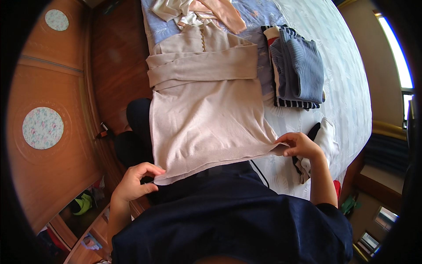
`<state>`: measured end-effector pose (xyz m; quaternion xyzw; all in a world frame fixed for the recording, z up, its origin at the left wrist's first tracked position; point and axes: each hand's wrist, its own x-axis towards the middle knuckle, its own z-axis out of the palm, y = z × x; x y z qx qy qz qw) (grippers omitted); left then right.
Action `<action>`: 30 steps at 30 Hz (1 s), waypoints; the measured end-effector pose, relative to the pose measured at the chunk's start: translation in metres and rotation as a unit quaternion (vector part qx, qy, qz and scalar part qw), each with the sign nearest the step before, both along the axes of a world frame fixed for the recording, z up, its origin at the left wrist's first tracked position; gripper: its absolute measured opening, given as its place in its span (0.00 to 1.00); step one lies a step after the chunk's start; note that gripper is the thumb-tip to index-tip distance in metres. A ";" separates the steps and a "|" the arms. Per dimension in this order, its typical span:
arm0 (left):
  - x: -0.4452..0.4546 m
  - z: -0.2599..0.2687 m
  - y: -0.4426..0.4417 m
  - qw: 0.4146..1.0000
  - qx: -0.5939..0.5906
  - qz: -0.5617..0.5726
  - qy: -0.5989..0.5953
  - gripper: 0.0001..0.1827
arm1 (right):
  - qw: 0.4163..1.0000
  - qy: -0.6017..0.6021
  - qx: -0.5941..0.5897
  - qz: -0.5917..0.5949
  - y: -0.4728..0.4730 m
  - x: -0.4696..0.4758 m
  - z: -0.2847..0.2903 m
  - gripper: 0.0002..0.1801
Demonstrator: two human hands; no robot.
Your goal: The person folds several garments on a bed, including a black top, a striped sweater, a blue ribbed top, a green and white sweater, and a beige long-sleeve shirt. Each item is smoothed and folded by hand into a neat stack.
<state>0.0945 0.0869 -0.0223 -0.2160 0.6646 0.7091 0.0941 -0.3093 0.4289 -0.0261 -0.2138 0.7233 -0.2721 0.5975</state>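
Note:
A pale pink-beige knit sweater (pixel 204 115) lies spread over the edge of the bed, its collar at the far end and its sleeves folded across the upper body. Gold-coloured buttons run down from its collar. My left hand (pixel 136 181) pinches the left corner of the ribbed hem between thumb and fingers. At the opposite corner, my right hand (pixel 300 145) holds the hem the same way. The hem is drawn out between both hands, close in front of my body, with loose creases in the fabric above it.
Folded knitwear, a blue ribbed piece on top (pixel 300 69), is stacked on the bed (pixel 346 89) at the right. Peach and white clothes (pixel 201 10) lie beyond the collar. White and black items (pixel 324 135) rest behind my right wrist. Wooden cabinet doors (pixel 52 89) stand at the left.

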 end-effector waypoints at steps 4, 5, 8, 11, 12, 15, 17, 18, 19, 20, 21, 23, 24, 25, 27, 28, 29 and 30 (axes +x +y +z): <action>-0.013 -0.003 0.002 0.987 -0.139 -0.076 -0.004 0.24 | 0.985 0.117 -0.050 0.119 -0.003 0.004 -0.012 0.24; -0.013 -0.010 0.003 0.977 -0.194 -0.094 0.004 0.22 | 0.964 0.183 -0.065 0.184 -0.005 0.004 -0.018 0.23; -0.019 -0.020 0.000 0.974 -0.213 -0.045 0.065 0.17 | 0.969 0.200 -0.067 0.129 -0.026 -0.006 -0.029 0.16; -0.044 -0.005 -0.027 0.991 -0.021 0.113 -0.063 0.10 | 0.981 0.181 -0.069 -0.030 -0.072 -0.034 -0.020 0.13; -0.058 -0.003 -0.047 0.990 -0.036 0.132 -0.038 0.09 | 0.973 0.192 -0.109 -0.070 -0.087 -0.048 -0.020 0.13; -0.123 -0.002 -0.112 0.968 -0.097 0.223 0.065 0.11 | 0.909 0.354 -0.180 -0.130 -0.167 -0.090 -0.012 0.06; -0.170 -0.010 -0.154 0.946 -0.095 0.300 0.075 0.14 | 0.858 0.464 -0.173 -0.135 -0.215 -0.129 -0.026 0.13; -0.194 -0.018 -0.170 0.934 -0.101 0.328 0.100 0.16 | 0.815 0.533 -0.173 -0.145 -0.235 -0.145 -0.036 0.16; -0.212 -0.031 -0.181 0.920 -0.107 0.357 0.121 0.18 | 0.815 0.521 -0.173 -0.187 -0.253 -0.152 -0.042 0.15; -0.228 -0.045 -0.186 0.904 -0.133 0.390 0.118 0.20 | 0.767 0.565 -0.223 -0.207 -0.263 -0.158 -0.063 0.17; -0.236 -0.058 -0.190 0.885 -0.162 0.422 0.114 0.21 | 0.736 0.613 -0.235 -0.163 -0.268 -0.167 -0.082 0.24; -0.229 -0.083 -0.189 0.884 -0.188 0.427 0.019 0.23 | 0.806 0.515 -0.218 -0.192 -0.273 -0.144 -0.091 0.26; -0.223 -0.106 -0.187 0.893 -0.192 0.408 -0.001 0.23 | 0.795 0.525 -0.238 -0.189 -0.264 -0.139 -0.106 0.27; -0.212 -0.131 -0.187 0.899 -0.198 0.390 -0.020 0.23 | 0.781 0.547 -0.244 -0.178 -0.252 -0.137 -0.127 0.26; -0.180 -0.171 -0.176 0.904 -0.296 0.302 -0.060 0.21 | 0.776 0.549 -0.235 -0.202 -0.226 -0.114 -0.153 0.24; -0.162 -0.193 -0.174 0.908 -0.292 0.281 -0.101 0.19 | 0.800 0.523 -0.215 -0.202 -0.209 -0.099 -0.164 0.24; -0.155 -0.208 -0.171 0.915 -0.284 0.253 -0.138 0.18 | 0.817 0.477 -0.199 -0.253 -0.192 -0.094 -0.187 0.26; -0.155 -0.202 -0.163 0.923 -0.279 0.209 -0.162 0.17 | 0.834 0.465 -0.152 -0.256 -0.182 -0.084 -0.189 0.27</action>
